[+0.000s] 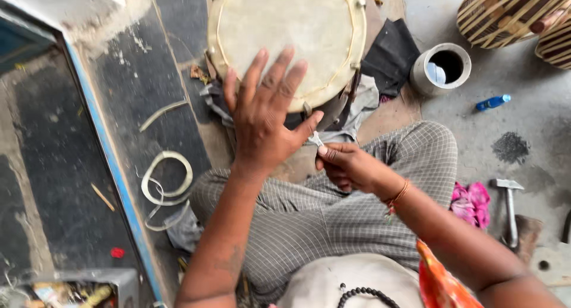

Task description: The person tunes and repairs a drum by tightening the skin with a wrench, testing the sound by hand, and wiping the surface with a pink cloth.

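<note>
The left hand [262, 115] hovers spread open over the drum skin [285, 34], while the right hand [345, 165] pinches a small pale strip [315, 140], so lacing seems under way, wanting careful threading.

This is looking like a small workshop where drums are being made or fixed, with the person sitting right on the floor. A round drum head [285, 37] with pale skin is lying in front of the knees. More drums [511, 13] with striped lacing are standing in the corner. A hammer [510, 207] is lying on the dusty grey floor [523, 115]. Curled strips [166, 186] of pale hide are lying about on a dark mat [148, 100], and a small pot [441, 69] is sitting nearby.
</note>
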